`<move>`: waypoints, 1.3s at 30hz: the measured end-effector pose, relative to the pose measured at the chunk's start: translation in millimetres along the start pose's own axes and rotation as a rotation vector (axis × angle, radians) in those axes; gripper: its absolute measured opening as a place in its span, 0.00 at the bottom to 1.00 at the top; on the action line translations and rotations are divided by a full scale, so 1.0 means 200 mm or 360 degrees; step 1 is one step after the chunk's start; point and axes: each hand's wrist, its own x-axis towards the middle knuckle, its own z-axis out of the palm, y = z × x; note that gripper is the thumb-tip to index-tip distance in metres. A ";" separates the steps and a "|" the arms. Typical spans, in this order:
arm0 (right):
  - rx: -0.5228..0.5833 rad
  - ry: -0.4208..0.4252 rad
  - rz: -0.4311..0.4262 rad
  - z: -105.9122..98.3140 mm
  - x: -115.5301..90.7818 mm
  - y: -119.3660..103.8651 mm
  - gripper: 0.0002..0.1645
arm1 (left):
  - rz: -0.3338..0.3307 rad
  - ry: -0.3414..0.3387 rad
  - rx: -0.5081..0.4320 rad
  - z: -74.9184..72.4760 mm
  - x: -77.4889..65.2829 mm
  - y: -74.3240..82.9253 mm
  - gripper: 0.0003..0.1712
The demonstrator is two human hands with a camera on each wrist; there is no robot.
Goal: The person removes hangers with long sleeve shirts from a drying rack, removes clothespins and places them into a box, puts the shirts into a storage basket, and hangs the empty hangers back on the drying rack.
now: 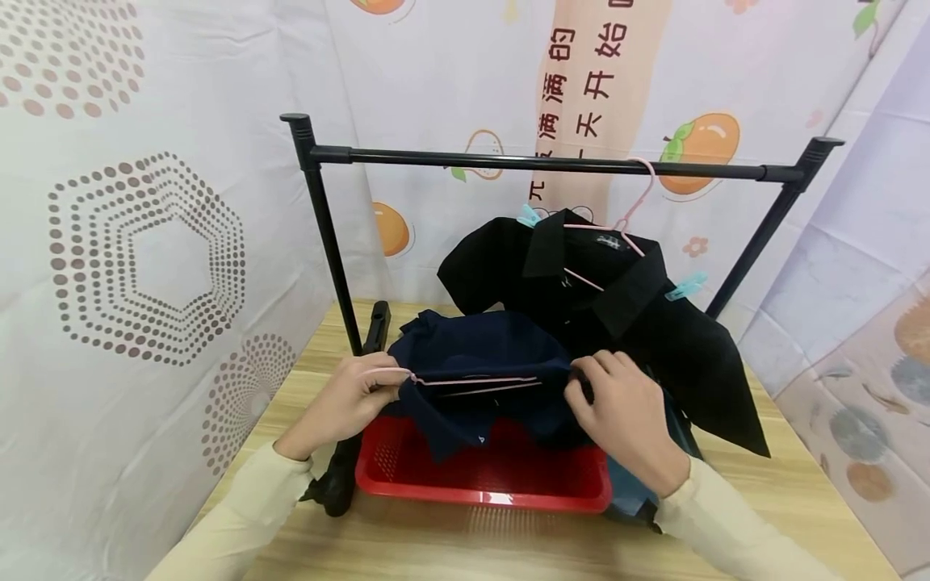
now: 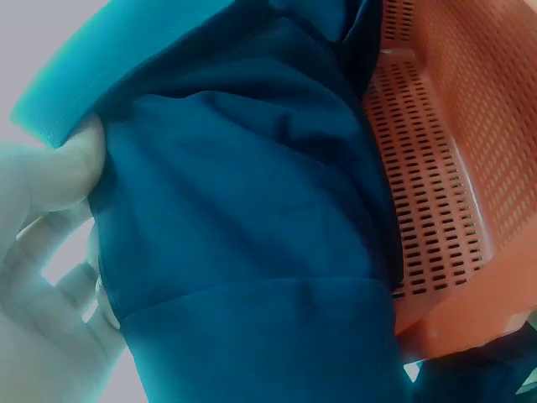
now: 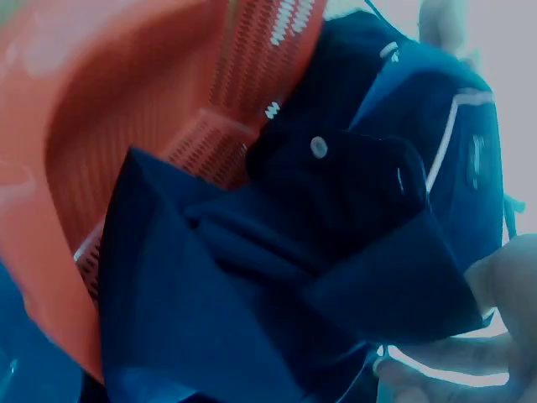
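A navy collared shirt [image 1: 479, 339] is held up over a red perforated basket [image 1: 494, 499], its lower part bunched over the basket. Inside its neck lies a pink hanger [image 1: 472, 381], the hook beside my left hand [image 1: 349, 403]. That hand pinches the navy cloth between thumb [image 2: 80, 164] and fingers at the shirt's left side. On the other side, my right hand [image 1: 625, 411] grips the shirt near the collar. The right wrist view shows the collar [image 3: 403, 285] and a pale button [image 3: 319, 147]. Folds hide part of the hanger.
A black rack bar [image 1: 472, 160] spans the space behind. From it a black shirt [image 1: 647, 347] hangs on another pink hanger [image 1: 643, 190], with light-blue clips [image 1: 686, 286] at its shoulders. Blue cloth [image 1: 628, 488] lies right of the basket on the wooden table [image 1: 407, 549].
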 end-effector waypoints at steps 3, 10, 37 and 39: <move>0.0194 -0.0274 0.0241 -0.03 0.03 0.04 0.14 | -0.0012 0.0003 -0.0021 -0.03 0.00 0.00 0.21; 0.0814 -0.0755 0.0649 -0.02 0.02 0.12 0.23 | -0.0022 -0.0073 -0.0061 -0.04 0.00 -0.02 0.18; 0.2501 -0.0816 0.1182 0.12 -0.04 0.23 0.15 | -0.0375 0.0005 -0.0115 -0.06 -0.01 -0.03 0.20; 0.2730 -0.0835 0.1202 0.13 -0.04 0.23 0.17 | -0.0379 0.0027 -0.0133 -0.05 -0.01 -0.03 0.20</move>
